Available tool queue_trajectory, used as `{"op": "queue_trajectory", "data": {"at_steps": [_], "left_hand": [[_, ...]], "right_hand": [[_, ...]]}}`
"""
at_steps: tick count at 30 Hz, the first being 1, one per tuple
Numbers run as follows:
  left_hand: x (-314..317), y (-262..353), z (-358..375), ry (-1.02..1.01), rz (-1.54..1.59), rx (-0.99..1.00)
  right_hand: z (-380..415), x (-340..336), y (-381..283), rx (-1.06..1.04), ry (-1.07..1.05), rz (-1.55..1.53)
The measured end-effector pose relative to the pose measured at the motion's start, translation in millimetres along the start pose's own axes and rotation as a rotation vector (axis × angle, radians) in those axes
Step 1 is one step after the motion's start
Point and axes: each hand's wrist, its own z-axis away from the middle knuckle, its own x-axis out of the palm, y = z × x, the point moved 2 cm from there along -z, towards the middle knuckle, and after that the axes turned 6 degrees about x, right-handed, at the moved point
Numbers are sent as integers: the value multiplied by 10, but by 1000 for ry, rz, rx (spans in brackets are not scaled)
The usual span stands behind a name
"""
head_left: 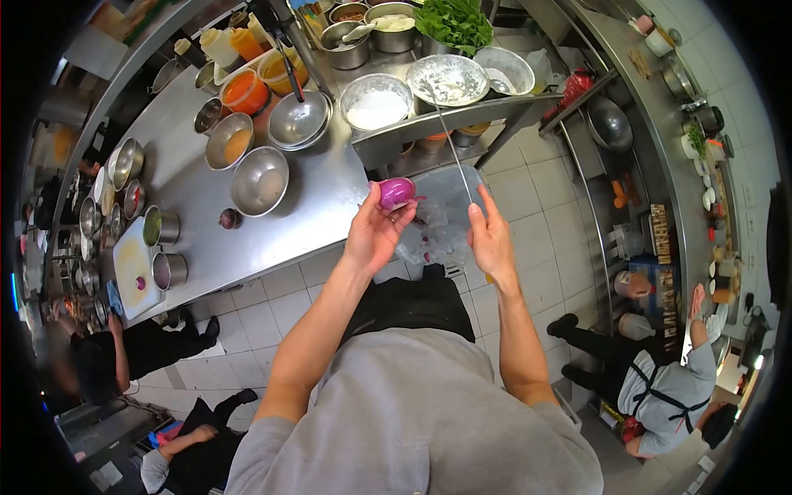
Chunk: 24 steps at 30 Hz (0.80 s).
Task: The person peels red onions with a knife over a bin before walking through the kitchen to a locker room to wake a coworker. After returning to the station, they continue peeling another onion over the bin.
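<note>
My left hand is closed around a peeled red onion, its glossy purple side facing up. In my right hand is a long, thin knife, its blade pointing away from me toward the flour bowls; the handle is hidden in my grip. Onion and blade are apart. Beneath both hands stands a bin lined with a clear plastic bag, with some purple scraps inside. A dark unpeeled onion lies on the steel counter to the left.
The steel counter holds metal bowls, sauce tubs and a cutting board. Ahead are flour bowls and leafy greens. Co-workers stand at left and right. Shelving runs along the right.
</note>
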Motion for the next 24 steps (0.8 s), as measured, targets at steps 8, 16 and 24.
{"op": "queue_trajectory", "data": {"at_steps": [8, 16, 24], "left_hand": [[94, -26, -5, -16, -36, 50], [235, -64, 25, -88, 30, 12], [251, -50, 86, -75, 54, -4]], "right_hand": [[207, 76, -169, -102, -300, -227], [267, 312, -415, -140, -469, -460], [233, 376, -353, -168, -361, -427]]}}
